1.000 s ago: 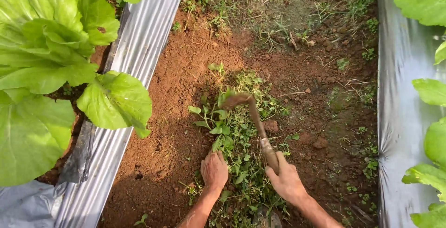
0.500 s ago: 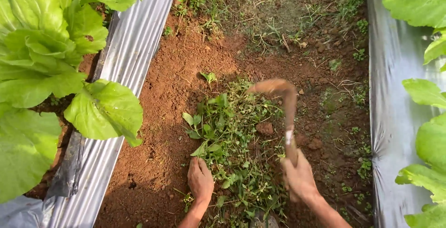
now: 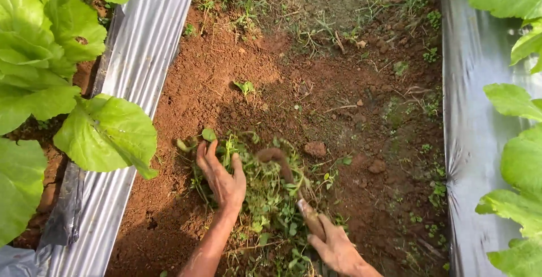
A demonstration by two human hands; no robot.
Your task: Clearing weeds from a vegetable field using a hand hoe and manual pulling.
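My left hand lies flat with fingers spread on a heap of pulled green weeds on the red soil path. My right hand grips the wooden handle of a small curved hand hoe, whose rusty blade hooks into the top of the weed heap, just right of my left hand. The lower end of the handle is hidden in my fist.
Silver plastic mulch covers a raised bed at left, with large leafy green plants. Another mulch-covered bed with similar leaves runs along the right. Small clods and sparse weeds dot the path ahead.
The hoe blade has swung down from the right and back into the weed heap. My left hand has moved up and spread over the weeds. The heap has been drawn closer to me.
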